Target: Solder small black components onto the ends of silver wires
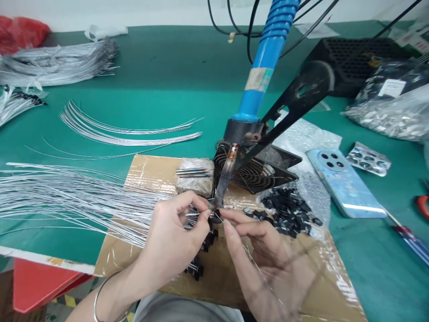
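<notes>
A blue-handled soldering iron (253, 96) is clamped in a black bracket, with its tip pointing down between my hands. My left hand (177, 230) is closed in a pinch on a thin grey wire just left of the tip. Thumb and forefinger of my right hand (264, 255) pinch a strand of solder wire (258, 268), which trails down across the palm. The solder's upper end reaches a small black part (217, 216) under the tip; my fingers partly hide the contact. Behind my left hand, many grey wires (83, 192) lie over the cardboard (117, 255).
Black connectors (290, 212) are heaped on the right of the cardboard, near a small fan (254, 172). A wrapped block (194, 181) stands behind my left hand. A blue phone (348, 183) and a screwdriver (410, 241) lie right; more wire bundles (56, 65) lie left.
</notes>
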`<state>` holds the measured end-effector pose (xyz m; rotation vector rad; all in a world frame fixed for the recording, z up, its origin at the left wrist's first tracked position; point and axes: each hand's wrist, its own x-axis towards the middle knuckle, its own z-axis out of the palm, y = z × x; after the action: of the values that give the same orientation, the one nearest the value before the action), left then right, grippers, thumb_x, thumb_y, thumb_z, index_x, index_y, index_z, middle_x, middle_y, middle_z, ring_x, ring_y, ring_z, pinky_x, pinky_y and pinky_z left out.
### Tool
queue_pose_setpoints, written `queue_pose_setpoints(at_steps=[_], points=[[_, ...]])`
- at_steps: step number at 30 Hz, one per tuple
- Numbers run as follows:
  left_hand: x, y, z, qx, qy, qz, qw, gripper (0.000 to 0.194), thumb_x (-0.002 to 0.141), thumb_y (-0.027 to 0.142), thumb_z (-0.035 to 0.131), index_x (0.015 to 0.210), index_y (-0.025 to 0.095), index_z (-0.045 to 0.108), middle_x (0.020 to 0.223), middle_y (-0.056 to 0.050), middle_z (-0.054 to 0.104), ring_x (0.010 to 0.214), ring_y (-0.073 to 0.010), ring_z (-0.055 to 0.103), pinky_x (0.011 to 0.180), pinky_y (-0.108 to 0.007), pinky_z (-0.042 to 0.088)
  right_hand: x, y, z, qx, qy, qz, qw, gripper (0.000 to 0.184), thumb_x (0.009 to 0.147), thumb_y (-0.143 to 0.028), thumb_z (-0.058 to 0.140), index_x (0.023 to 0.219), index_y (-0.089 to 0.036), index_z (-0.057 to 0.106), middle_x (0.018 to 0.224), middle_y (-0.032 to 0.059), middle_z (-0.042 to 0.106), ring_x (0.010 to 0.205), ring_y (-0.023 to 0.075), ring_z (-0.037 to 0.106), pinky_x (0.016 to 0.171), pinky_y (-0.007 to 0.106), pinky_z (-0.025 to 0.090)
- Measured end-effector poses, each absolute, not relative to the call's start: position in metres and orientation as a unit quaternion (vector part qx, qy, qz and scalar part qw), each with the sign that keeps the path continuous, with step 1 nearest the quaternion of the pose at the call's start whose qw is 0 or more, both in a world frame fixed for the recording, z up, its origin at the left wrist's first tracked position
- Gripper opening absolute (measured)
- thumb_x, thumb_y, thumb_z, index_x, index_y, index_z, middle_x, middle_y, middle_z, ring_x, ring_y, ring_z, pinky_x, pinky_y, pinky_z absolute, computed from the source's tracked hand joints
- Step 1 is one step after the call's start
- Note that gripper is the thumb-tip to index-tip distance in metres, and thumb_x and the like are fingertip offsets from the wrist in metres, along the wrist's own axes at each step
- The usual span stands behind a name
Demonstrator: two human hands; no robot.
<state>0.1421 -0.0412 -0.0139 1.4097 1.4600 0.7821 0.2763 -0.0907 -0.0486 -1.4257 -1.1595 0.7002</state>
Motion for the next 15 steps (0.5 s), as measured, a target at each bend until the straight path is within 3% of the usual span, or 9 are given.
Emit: queue_pose_setpoints(at_steps=[7,15], points=[[0.1418,-0.0415,-0.0098,0.593,0.598,0.305,0.445,0.011,0.081,0.017,0.059,0.072,0.018,0.064,0.080,-0.003,0.073,0.069,-0.0156,0.061,0.052,-0.023,0.040,0.2750,-0.0916,-0.0495,-0.592,-0.483,0.292,0.575,0.012,0.082,-0.019,0.075,0.077,-0.023,0.065,0.097,0.0027,0.079,0.086,0.0194,0.077,0.080,0.028,0.061],[0.1415,-0.0414,-0.0117,0.595,0.589,0.314,0.448,0.011,0.082,0.017,0.059,0.072,0.018,0.063,0.081,-0.004,0.072,0.072,-0.0171,0.064,0.054,-0.024,0.043,0.2741,-0.0926,-0.0487,-0.593,-0.476,0.300,0.575,0.011,0.082,-0.019,0.074,0.078,-0.024,0.066,0.099,0.0026,0.079,0.087,0.0205,0.077,0.081,0.031,0.061]])
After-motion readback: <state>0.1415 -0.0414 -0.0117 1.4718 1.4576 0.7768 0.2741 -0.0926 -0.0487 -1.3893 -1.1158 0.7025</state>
